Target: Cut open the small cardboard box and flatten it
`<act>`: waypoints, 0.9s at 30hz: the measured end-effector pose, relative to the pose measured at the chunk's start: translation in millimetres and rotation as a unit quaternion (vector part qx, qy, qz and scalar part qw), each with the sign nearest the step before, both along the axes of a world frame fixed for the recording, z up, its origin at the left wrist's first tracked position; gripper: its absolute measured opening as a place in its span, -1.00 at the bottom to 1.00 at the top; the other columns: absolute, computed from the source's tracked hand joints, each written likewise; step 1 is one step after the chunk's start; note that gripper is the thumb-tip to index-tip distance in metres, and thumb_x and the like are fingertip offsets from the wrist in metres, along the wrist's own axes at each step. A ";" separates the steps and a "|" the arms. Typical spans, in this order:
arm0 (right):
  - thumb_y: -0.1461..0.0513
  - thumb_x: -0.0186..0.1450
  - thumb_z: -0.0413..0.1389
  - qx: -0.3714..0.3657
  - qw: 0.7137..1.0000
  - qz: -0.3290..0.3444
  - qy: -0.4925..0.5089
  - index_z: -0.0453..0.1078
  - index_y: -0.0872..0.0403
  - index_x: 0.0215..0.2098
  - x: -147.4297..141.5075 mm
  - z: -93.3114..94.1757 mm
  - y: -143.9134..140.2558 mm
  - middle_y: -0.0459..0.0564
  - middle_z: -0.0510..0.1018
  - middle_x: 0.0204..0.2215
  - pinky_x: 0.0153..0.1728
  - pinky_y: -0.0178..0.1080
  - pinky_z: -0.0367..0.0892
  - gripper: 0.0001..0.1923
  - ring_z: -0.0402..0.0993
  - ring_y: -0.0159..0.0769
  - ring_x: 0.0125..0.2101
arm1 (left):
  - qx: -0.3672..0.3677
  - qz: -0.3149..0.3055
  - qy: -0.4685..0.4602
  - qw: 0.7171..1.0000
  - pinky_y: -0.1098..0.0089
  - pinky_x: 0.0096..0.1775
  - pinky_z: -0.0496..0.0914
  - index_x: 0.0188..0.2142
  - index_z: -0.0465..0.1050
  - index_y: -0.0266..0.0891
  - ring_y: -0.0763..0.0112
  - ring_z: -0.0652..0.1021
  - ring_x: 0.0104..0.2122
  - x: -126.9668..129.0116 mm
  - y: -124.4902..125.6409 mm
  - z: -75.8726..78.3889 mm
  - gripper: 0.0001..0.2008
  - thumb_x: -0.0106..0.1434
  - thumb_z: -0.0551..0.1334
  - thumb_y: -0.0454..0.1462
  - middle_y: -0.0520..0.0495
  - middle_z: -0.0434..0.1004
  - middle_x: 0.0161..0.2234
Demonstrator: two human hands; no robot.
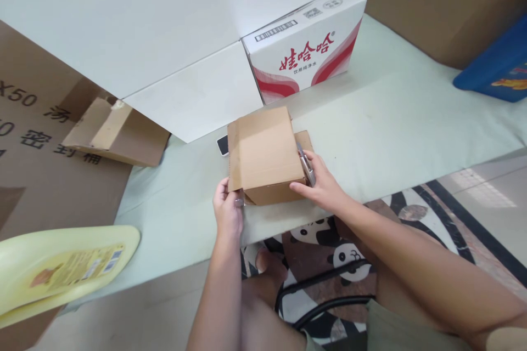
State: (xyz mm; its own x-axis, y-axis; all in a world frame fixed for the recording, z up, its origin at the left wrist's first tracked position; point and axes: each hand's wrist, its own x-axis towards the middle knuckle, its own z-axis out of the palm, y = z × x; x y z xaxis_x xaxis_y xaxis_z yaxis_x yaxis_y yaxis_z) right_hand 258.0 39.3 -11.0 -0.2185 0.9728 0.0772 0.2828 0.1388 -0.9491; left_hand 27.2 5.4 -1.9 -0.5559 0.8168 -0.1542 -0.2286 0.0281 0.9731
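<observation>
Left hand (228, 209) is pinching the near-left corner of the carton (263, 154), which is sitting on the pale surface (391, 115) just in front of the person. Right hand (323, 184) is gripping a metal tool (307, 167) against the carton's right side. Looks like sealing or cutting; next calls for a steady carton.

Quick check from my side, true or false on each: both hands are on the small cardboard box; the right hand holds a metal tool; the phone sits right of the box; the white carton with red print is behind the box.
1. Both hands are on the small cardboard box. True: left hand, right hand.
2. The right hand holds a metal tool. True.
3. The phone sits right of the box. False: it is at the left edge.
4. The white carton is in front of the box. False: it stands behind.
</observation>
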 end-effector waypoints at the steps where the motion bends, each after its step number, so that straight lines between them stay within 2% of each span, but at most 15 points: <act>1: -0.03 0.15 0.24 -0.001 1.000 0.001 -0.002 0.08 -0.04 0.27 0.1 0.0 0.0 0.22 0.27 0.23 0.27 0.22 0.10 -0.20 0.20 0.13 0.27 | 0.000 -0.002 -0.001 1.000 0.53 -0.50 0.23 -0.30 0.48 -0.20 0.56 0.40 -0.51 -0.1 0.0 -0.4 -0.69 -0.13 0.33 -0.34 0.04 0.45 -0.39; 9: -0.04 0.16 0.24 0.004 1.000 0.013 0.003 0.07 -0.04 0.28 1.2 -1.9 1.4 0.23 0.26 0.24 0.26 0.22 0.12 -0.18 0.19 0.14 0.27 | 0.006 0.001 -0.030 1.000 0.55 -0.51 0.22 -0.32 0.48 -0.21 0.59 0.39 -0.52 0.8 0.4 -1.3 -0.69 -0.15 0.36 -0.35 0.07 0.44 -0.41; 19: -0.04 0.15 0.25 0.013 1.000 0.006 0.004 0.08 -0.04 0.27 0.7 -4.9 1.3 0.23 0.27 0.24 0.26 0.23 0.13 -0.19 0.22 0.14 0.26 | 0.006 0.007 -0.030 0.999 0.54 -0.41 0.32 -0.33 0.49 -0.20 0.54 0.46 -0.45 2.4 0.4 0.6 -0.69 -0.17 0.37 -0.34 0.06 0.48 -0.39; 27: -0.02 0.16 0.25 0.011 1.000 0.007 0.007 0.09 -0.05 0.26 0.7 -3.9 0.9 0.22 0.27 0.24 0.26 0.22 0.13 -0.21 0.22 0.12 0.26 | -0.003 0.002 -0.033 0.999 0.56 -0.50 0.21 -0.31 0.46 -0.22 0.59 0.39 -0.55 3.4 0.8 1.3 -0.63 -0.22 0.33 -0.40 0.08 0.46 -0.46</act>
State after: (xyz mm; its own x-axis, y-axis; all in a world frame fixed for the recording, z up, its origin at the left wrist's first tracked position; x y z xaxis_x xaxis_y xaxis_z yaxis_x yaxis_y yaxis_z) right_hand 258.8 40.3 -14.9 -0.2312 0.9675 0.1024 0.2664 0.1642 -0.9498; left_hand 30.6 6.2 -0.6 -0.5484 0.8130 -0.1958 -0.2924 0.0329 0.9557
